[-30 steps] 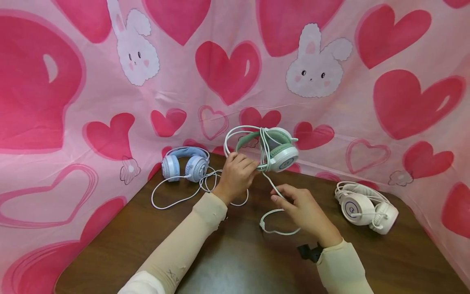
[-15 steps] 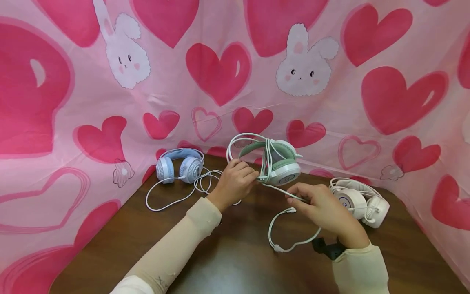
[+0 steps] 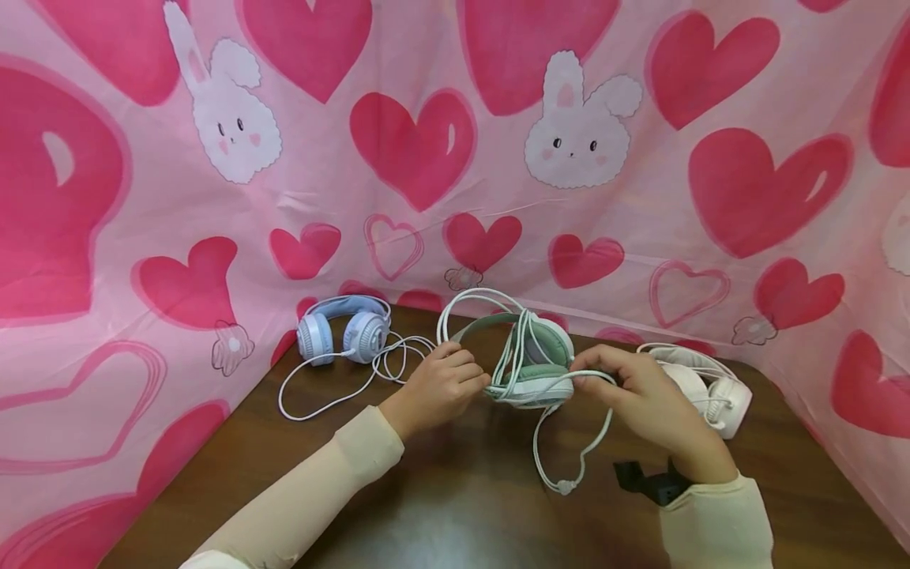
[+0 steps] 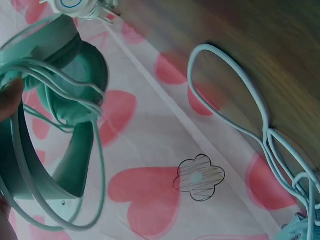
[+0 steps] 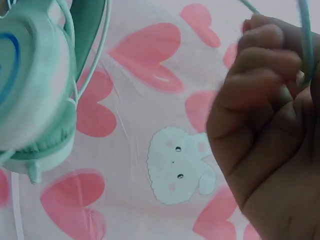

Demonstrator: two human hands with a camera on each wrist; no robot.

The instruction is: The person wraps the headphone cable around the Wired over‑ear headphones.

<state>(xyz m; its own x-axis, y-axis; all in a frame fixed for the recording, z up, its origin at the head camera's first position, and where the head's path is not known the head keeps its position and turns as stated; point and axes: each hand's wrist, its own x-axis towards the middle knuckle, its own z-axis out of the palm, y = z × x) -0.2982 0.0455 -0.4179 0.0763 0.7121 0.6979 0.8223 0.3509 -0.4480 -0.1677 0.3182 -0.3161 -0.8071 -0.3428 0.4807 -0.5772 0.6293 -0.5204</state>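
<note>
My left hand [image 3: 439,389] grips the headband of green-and-white headphones [image 3: 543,348], held up over the table. Several turns of white cable are wrapped around the band and one ear cup, plain in the left wrist view on the green headphones [image 4: 90,75]. Beside the near ear cup, my right hand [image 3: 643,399] pinches the loose cable [image 3: 607,431] between thumb and fingers. A length of it hangs below in a loop with a small white joint [image 3: 565,487]. In the right wrist view, the fingers of the right hand [image 5: 260,115] are curled, with cable passing by the thumb.
Light-blue headphones [image 3: 366,336] stand at the table's back left, their white cable [image 3: 298,416] looping in front. White headphones [image 3: 727,399] lie at the right, partly behind my right hand. A pink heart-print cloth [image 3: 419,63] hangs behind the brown table [image 3: 455,506].
The green-and-white headphones have come down a little, and the ear cups have tilted. My right hand has drawn the cable right and up beside the near ear cup.
</note>
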